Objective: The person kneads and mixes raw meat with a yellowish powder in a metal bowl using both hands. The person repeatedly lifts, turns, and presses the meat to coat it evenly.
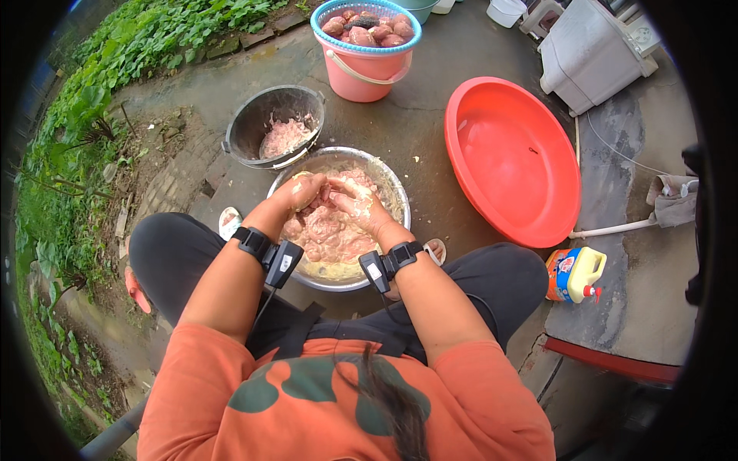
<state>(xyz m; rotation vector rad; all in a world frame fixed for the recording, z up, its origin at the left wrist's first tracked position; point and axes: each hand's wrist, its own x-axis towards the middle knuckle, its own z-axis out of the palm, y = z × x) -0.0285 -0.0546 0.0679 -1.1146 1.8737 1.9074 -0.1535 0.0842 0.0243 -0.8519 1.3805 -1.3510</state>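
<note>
A round metal basin [406, 213] stands on the ground between my feet. It holds wet, pink raw meat [328, 227] coated with a pale yellow paste. My left hand [300, 191] and my right hand [360, 204] meet over the far half of the basin, smeared with the same paste. Their fingers close from both sides around a pink piece of the meat, partly hidden by the fingers. Just beyond the basin's left rim is a black bucket [245, 129] with pale pink shreds [285, 137] inside.
A pink bucket [357, 78] carries a blue basket [317, 29] of reddish tubers [362, 37] and a dark scrubber [364, 22]. To the right lie a large red tub [507, 167], a yellow pump jug [576, 275] and a white pipe [614, 229]. Green plants [75, 138] border the left.
</note>
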